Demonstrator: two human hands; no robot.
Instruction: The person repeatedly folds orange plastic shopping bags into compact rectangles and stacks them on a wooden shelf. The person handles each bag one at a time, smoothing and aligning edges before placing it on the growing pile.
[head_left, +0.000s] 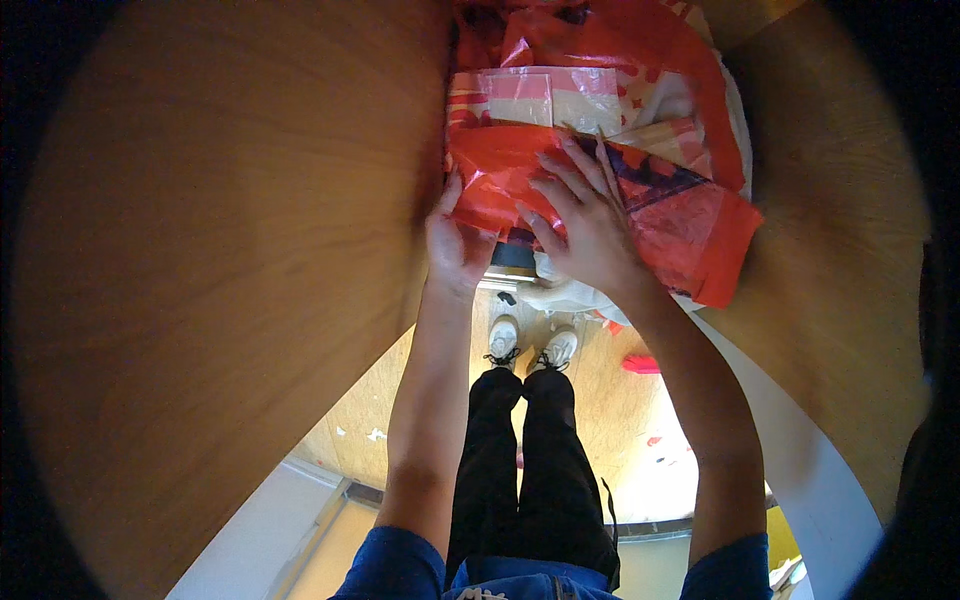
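Red printed plastic packaging (667, 225), with glossy pink, white and cream parts, lies in a folded heap before me between two wooden surfaces. My left hand (461, 244) is at the near left edge of a glossy red piece, its thumb and fingers around that edge; part of the fingers is hidden under it. My right hand (585, 210) lies flat on top of the red plastic, palm down with fingers spread. Clear plastic (521, 97) with a rectangular outline lies just beyond the fingers. White material (574, 292) shows beneath the heap's near side.
Brown wooden surfaces rise at left (225, 225) and right (832, 187). Below, my white shoes (504, 337) stand on a wooden floor (607, 420) with paper scraps, a small black object (507, 298) and a red item (640, 364).
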